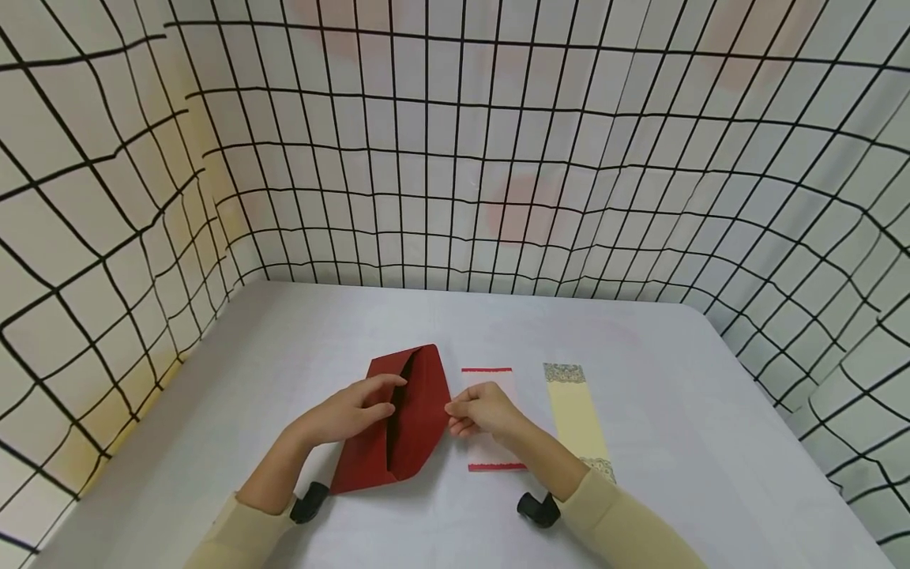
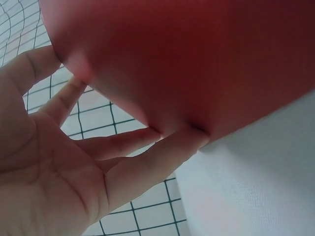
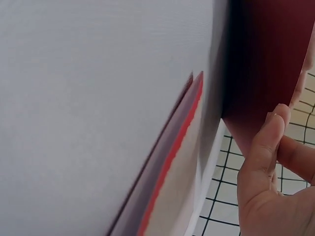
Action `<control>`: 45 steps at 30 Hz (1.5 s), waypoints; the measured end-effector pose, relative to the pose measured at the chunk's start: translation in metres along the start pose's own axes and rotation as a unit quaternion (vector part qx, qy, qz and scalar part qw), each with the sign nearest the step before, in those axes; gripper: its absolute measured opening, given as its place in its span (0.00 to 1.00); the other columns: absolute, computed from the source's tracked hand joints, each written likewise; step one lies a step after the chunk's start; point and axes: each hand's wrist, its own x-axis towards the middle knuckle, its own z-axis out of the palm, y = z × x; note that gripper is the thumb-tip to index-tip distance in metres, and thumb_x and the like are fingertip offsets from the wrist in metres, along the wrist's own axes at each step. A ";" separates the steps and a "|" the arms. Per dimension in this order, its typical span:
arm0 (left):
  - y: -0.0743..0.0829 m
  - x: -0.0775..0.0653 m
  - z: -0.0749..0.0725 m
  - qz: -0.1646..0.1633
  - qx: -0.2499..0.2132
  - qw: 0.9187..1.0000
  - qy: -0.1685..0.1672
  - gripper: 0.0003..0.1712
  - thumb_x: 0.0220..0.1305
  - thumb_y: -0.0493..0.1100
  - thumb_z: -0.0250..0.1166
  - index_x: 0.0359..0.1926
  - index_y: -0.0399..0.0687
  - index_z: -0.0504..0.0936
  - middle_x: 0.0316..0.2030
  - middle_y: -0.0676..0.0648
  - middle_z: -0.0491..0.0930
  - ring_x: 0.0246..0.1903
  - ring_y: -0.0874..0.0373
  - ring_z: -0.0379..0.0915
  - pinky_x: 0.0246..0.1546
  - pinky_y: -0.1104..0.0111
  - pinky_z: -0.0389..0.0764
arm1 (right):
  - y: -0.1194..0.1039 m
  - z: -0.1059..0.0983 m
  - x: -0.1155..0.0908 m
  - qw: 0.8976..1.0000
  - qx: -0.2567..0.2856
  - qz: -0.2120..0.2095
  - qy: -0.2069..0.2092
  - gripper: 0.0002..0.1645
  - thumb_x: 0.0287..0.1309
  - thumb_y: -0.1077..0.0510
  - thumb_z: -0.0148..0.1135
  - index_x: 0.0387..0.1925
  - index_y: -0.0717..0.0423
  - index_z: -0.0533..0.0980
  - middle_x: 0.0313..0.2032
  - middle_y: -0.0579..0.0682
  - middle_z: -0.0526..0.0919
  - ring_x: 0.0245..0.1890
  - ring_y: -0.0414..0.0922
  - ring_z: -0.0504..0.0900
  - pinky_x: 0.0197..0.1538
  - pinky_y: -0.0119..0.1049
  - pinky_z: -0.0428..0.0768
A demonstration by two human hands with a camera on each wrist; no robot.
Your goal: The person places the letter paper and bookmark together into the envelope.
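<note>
A red envelope (image 1: 426,411) lies slanted on the white table, its long opening parted and dark inside. My left hand (image 1: 348,411) holds it at the edge of the opening. In the left wrist view the thumb and fingertips dent the red paper (image 2: 197,59) along that edge. My right hand (image 1: 486,411) pinches the outer edge of the flap at the right. The right wrist view shows the thumb (image 3: 266,142) against a finger at the flap's rim. The envelope's inside is mostly hidden.
Under and beside my right hand lies a pale pink paper strip (image 1: 498,454) with red ends. Further right is a yellow strip (image 1: 579,411) with lace-patterned ends. A black wire grid (image 1: 455,150) stands around the back and sides of the table (image 1: 675,395).
</note>
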 end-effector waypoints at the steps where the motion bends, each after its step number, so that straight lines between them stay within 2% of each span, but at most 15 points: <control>1: 0.000 0.000 0.000 0.001 0.002 1.000 0.001 0.25 0.71 0.42 0.55 0.67 0.46 0.68 0.65 0.43 0.67 0.64 0.44 0.60 0.59 0.45 0.66 | -0.001 0.000 0.000 1.000 0.003 -0.001 -0.002 0.07 0.60 0.65 0.64 0.32 0.69 0.79 0.21 0.52 0.82 0.19 0.40 0.82 0.29 0.32 0.82; 11: 0.000 0.002 0.003 -0.004 0.014 1.000 0.008 0.24 0.70 0.43 0.57 0.66 0.50 0.70 0.63 0.44 0.69 0.61 0.45 0.62 0.58 0.45 0.67 | -0.013 0.004 -0.002 0.999 0.033 -0.019 -0.007 0.10 0.61 0.62 0.63 0.35 0.68 0.80 0.23 0.52 0.82 0.21 0.42 0.83 0.31 0.33 0.83; 14: 0.000 0.002 0.003 -0.007 0.013 1.000 0.010 0.24 0.70 0.43 0.58 0.66 0.51 0.70 0.62 0.45 0.69 0.61 0.46 0.63 0.57 0.46 0.68 | -0.015 0.006 -0.003 0.999 0.041 -0.016 -0.003 0.14 0.62 0.57 0.63 0.34 0.68 0.79 0.23 0.53 0.83 0.21 0.42 0.83 0.31 0.34 0.83; 19: 0.000 0.002 0.004 -0.014 0.014 1.000 0.012 0.24 0.70 0.44 0.58 0.66 0.53 0.71 0.62 0.46 0.70 0.61 0.46 0.63 0.57 0.47 0.68 | -0.019 0.001 -0.003 0.998 0.042 -0.001 0.041 0.31 0.66 0.41 0.55 0.37 0.69 0.78 0.25 0.54 0.84 0.22 0.45 0.85 0.31 0.35 0.83; 22: 0.001 0.002 0.005 -0.024 0.016 0.999 0.013 0.24 0.70 0.45 0.58 0.66 0.55 0.71 0.63 0.46 0.69 0.62 0.46 0.63 0.57 0.47 0.68 | -0.019 -0.008 0.000 0.997 0.023 0.006 0.071 0.34 0.66 0.38 0.51 0.41 0.69 0.78 0.26 0.53 0.85 0.25 0.45 0.86 0.32 0.35 0.83; 26: 0.002 0.000 0.004 -0.032 0.014 0.999 0.012 0.25 0.70 0.45 0.58 0.66 0.57 0.71 0.65 0.47 0.67 0.65 0.45 0.60 0.60 0.46 0.65 | -0.017 -0.026 0.003 0.995 -0.017 0.007 0.099 0.29 0.66 0.44 0.54 0.44 0.70 0.77 0.28 0.53 0.86 0.27 0.46 0.86 0.34 0.36 0.82; 32: 0.002 -0.001 0.003 -0.019 0.013 1.000 0.007 0.25 0.71 0.46 0.57 0.67 0.54 0.70 0.65 0.45 0.67 0.65 0.43 0.59 0.60 0.44 0.65 | -0.010 -0.051 0.006 0.989 -0.079 0.020 0.126 0.18 0.63 0.54 0.59 0.43 0.67 0.77 0.29 0.53 0.85 0.26 0.43 0.84 0.36 0.37 0.82; 39: 0.002 -0.001 0.004 -0.021 0.014 1.000 0.008 0.25 0.70 0.45 0.57 0.67 0.54 0.70 0.65 0.46 0.67 0.65 0.44 0.60 0.60 0.45 0.64 | 0.000 -0.073 0.005 0.981 -0.125 0.033 0.145 0.13 0.62 0.58 0.60 0.41 0.66 0.77 0.31 0.53 0.84 0.30 0.43 0.82 0.38 0.38 0.82; 45: 0.004 -0.002 0.004 -0.024 0.015 1.000 0.010 0.25 0.70 0.46 0.57 0.67 0.55 0.70 0.65 0.45 0.67 0.64 0.44 0.60 0.60 0.45 0.66 | 0.005 -0.083 0.001 0.968 -0.180 0.057 0.167 0.11 0.55 0.61 0.66 0.36 0.65 0.78 0.28 0.52 0.83 0.29 0.43 0.80 0.32 0.34 0.78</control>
